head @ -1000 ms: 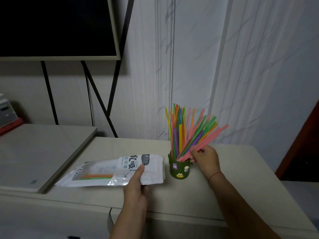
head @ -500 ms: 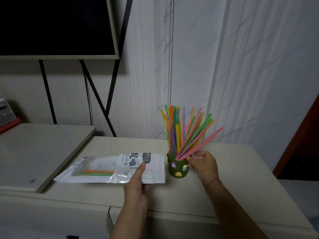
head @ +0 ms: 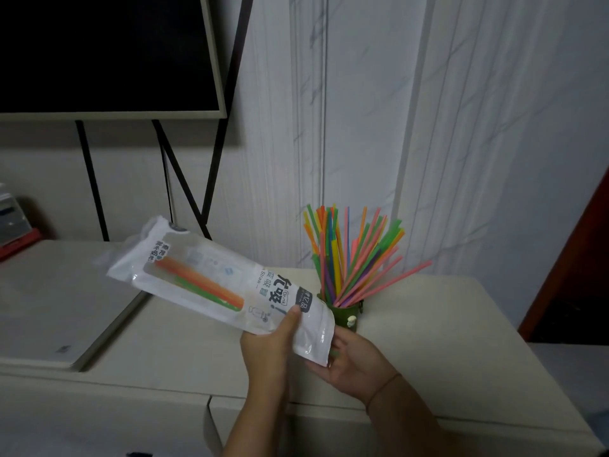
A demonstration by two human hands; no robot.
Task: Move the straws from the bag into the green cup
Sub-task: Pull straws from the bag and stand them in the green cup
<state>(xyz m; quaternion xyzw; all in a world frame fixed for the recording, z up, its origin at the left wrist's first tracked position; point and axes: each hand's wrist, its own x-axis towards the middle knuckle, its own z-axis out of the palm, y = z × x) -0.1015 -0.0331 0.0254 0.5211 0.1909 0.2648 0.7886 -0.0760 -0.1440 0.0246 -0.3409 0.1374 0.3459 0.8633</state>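
1 bag (head: pixel 263 291) tilted aloft, pinched in left hand (head: pixel 267 347) | right hand (head: pixel 352 361) beneath its end, grip hidden | 1 green cup (head: pixel 349 316), dozens of straws (head: pixel 349 258) | few more bagged

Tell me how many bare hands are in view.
2. The left hand grips the near end of the white plastic straw bag, thumb on top. The right hand is open beneath that end, in front of the green cup of coloured straws. No others show.
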